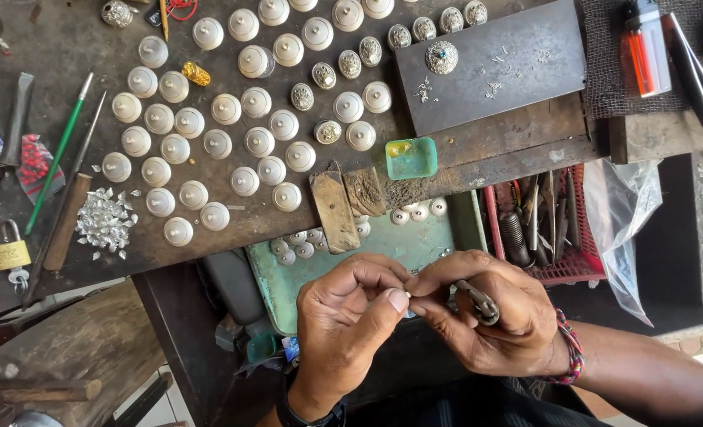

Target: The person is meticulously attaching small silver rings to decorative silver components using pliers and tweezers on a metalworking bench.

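Note:
My left hand point(350, 324) is pinched shut on a very small piece, mostly hidden between thumb and fingers just below the workbench. My right hand point(486, 316) touches the left fingertips and grips a thin metal hand tool point(478, 301) whose working end points at the small piece. A woven bracelet point(570, 348) circles my right wrist. Both hands hover over a green tray point(414, 245) holding several small silver domes.
Many white silver domes point(217, 144) cover the dark workbench, some decorated ones point(350, 63) near a dark metal plate point(494, 59). A small green dish point(411, 157), silver scraps point(106, 221), a padlock point(8, 255), files, a red basket of tools point(537, 237), a lighter point(646, 51) and tweezers point(695, 67) lie around.

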